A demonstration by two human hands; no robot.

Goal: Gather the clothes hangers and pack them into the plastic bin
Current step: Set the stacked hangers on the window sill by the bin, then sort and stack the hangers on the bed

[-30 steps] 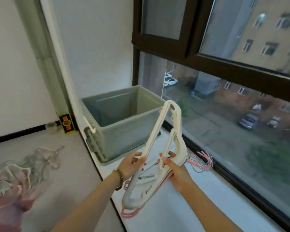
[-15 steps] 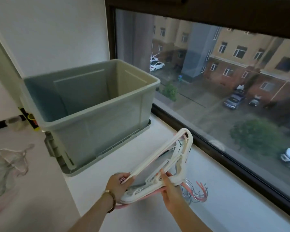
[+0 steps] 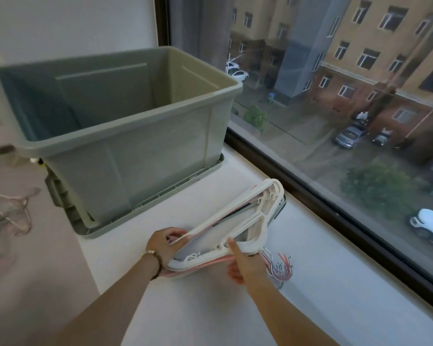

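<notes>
Two hands are seen over a white windowsill (image 3: 210, 310), which runs beside a dark-framed window (image 3: 310, 201); parked cars and brick buildings are seen through the glass. At the sill's far end a grey-green plastic bin (image 3: 140, 158) is set, open at the top, on a flat base piece (image 3: 160, 196) of the same colour. A stretch of sill lies between the bin and the hands, and the bin's near wall rises above the level at which the hangers are held. To the left, lower than the sill, a blurred heap of pale, wire-like shapes (image 3: 8, 216) is lying; what it is cannot be told. A beaded bracelet (image 3: 153, 257) is worn on the left wrist.

The clothes hangers (image 3: 237, 218) are held as one flat stack just above the sill, near the bin but apart from it, with the far corner raised toward the window. Most are white plastic, with pink ones at the bottom. Their hooks (image 3: 280, 269), metal and pink, are bunched to the right of the right hand. The stack's left end is gripped by the left hand (image 3: 165, 243), fingers curled over the top edge. The near bar is pinched by the right hand (image 3: 242, 265), thumb on top and fingers beneath.
</notes>
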